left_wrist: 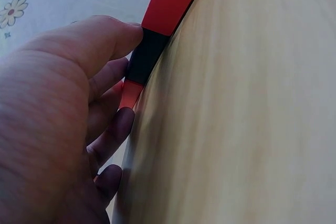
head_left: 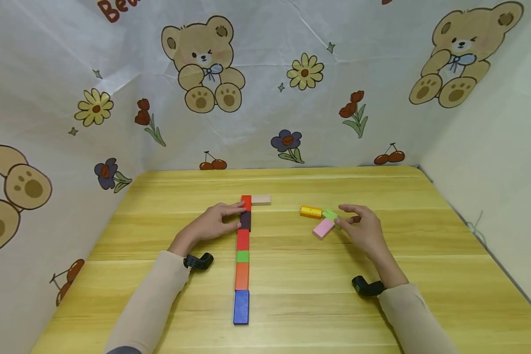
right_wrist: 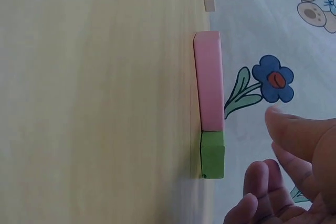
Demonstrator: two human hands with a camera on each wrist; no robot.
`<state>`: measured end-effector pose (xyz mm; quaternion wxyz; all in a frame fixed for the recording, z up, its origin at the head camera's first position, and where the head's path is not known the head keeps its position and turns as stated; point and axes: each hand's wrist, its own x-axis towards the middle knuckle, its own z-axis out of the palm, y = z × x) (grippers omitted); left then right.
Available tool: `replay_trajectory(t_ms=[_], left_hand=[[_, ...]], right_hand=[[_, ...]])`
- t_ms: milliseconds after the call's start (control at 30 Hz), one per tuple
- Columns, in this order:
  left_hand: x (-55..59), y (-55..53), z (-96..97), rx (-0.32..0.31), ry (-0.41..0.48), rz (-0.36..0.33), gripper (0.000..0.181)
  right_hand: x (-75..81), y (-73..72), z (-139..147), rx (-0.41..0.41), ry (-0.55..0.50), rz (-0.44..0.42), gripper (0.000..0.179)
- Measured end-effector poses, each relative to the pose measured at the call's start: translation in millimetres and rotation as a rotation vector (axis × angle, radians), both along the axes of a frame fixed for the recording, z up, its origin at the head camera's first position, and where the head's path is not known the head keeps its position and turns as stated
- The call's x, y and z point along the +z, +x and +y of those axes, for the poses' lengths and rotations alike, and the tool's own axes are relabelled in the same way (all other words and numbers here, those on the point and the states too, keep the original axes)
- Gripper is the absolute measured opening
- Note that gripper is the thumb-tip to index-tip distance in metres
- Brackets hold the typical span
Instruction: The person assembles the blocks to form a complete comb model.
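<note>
Ten rectangular blocks counted on the wood-grain table (head_left: 292, 295): two red, two green, and one each of purple-black, orange, blue, pale, yellow and pink; six ran end to end in a slightly crooked column, from far to near: far red block (head_left: 246, 199), purple-black block (head_left: 246, 221), second red block (head_left: 243, 240), short green block (head_left: 243, 256), orange block (head_left: 242, 276), blue block (head_left: 241, 307); the pale block (head_left: 262, 200) lay crosswise at the right side of the far red one.

Three more lay well apart to the right: yellow block (head_left: 311, 212), second green block (head_left: 329, 214), pink block (head_left: 323, 229); pink touched green, yellow just beside; pink smooth and flat-faced, green partly behind the thumb in the head view.

Two hands, well apart; left hand (head_left: 214, 221) at the column's far end, fingers extended, a fingertip on the far red block, thumb against the purple-black one; right hand (head_left: 364, 228) by the second green block, thumb and fingers spread, nothing gripped; contact there could not be told.

Two black wristbands (head_left: 199, 261), one per wrist; behind, a printed cloth (head_left: 256, 59) with three bears, one cut off by the edge.
</note>
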<state>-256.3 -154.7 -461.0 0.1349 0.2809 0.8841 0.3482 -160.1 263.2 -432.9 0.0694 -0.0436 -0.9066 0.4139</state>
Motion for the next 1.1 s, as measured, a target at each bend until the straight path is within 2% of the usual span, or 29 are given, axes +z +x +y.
replay_trajectory(t_ms=[200, 633, 1100], left_hand=[[0.4, 1.3, 0.7, 0.000, 0.003, -0.003, 0.053], [1.2, 3.6, 2.1, 0.021, 0.004, -0.016, 0.053], [-1.0, 1.1, 0.0, 0.017, 0.008, -0.015, 0.053]], right_hand=[[-4.8, -0.1, 5, -0.006, -0.014, -0.067, 0.045], [-10.4, -2.2, 8, -0.008, -0.023, -0.139, 0.044], [-16.0, -4.0, 5, -0.021, -0.013, -0.125, 0.041]])
